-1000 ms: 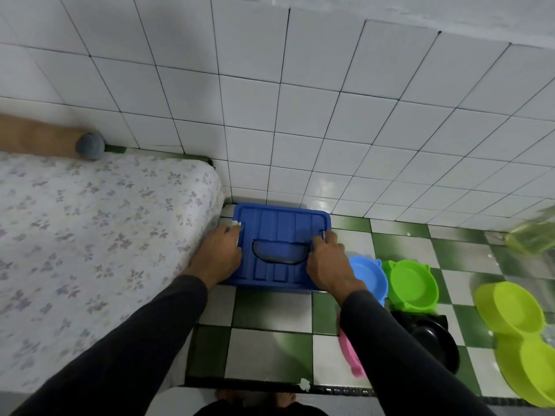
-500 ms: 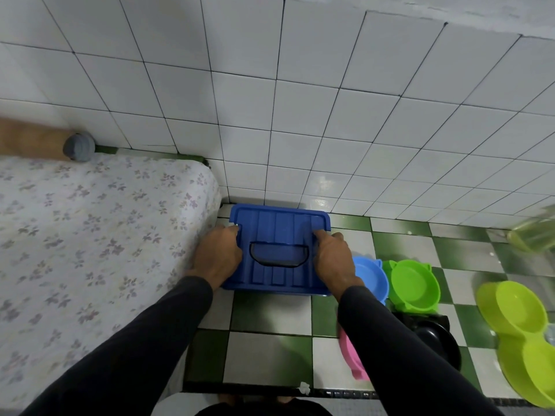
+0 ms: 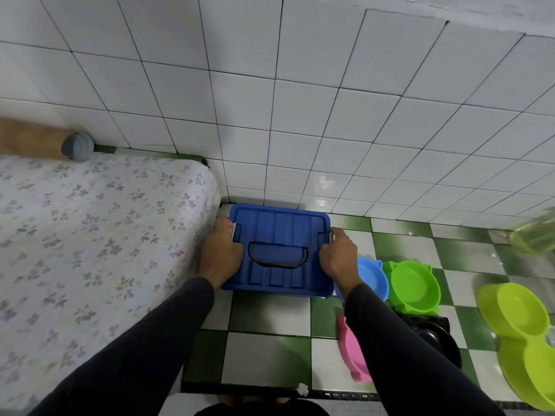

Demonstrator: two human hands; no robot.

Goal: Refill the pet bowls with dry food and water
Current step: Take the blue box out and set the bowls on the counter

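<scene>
The blue box (image 3: pixel 280 250), long axis 9-to-3, is gripped at its side latches by the left hand (image 3: pixel 220 255) at 9 and the right hand (image 3: pixel 339 256) at 3, equally near, its contents hidden under the lid, with bowls (image 3: pixel 416 285) at 4, partly covered by the right sleeve.

no readable text, labels, brands or numbers on any object or surface in view

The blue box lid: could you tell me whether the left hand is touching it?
Touching. The head view shows the left hand gripping the left edge of the blue box lid.
</scene>
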